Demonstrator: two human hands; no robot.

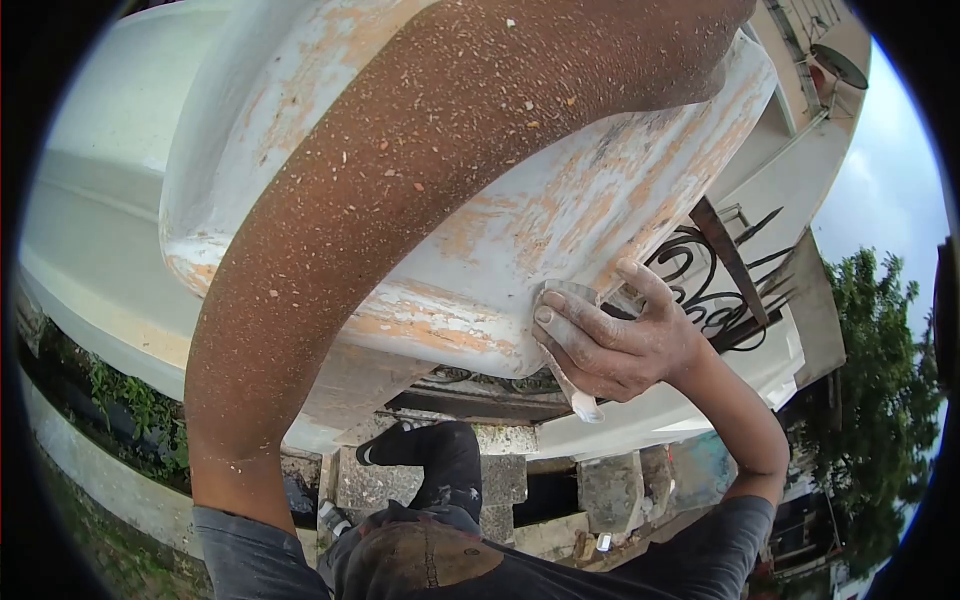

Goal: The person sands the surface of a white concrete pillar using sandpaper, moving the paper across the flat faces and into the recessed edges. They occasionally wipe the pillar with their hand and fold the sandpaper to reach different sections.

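My right hand (610, 340) is closed around a scraper (570, 290), its thin blade at the corner of a white painted slab (450, 330). The pale handle end (588, 411) sticks out below my fingers. Paint on the slab is worn to orange-brown patches along its edge and underside. My left arm (330, 200), dotted with paint flakes, crosses in front of the slab toward the upper right. The left hand lies outside the picture.
Behind my right hand stands a dark iron grille (715, 270) with scrolls and spikes. My shoe (385, 443) is far below, near stone paving (375, 485). A tree (875, 340) and a satellite dish (840, 66) show at right; a planted strip (130, 400) lies lower left.
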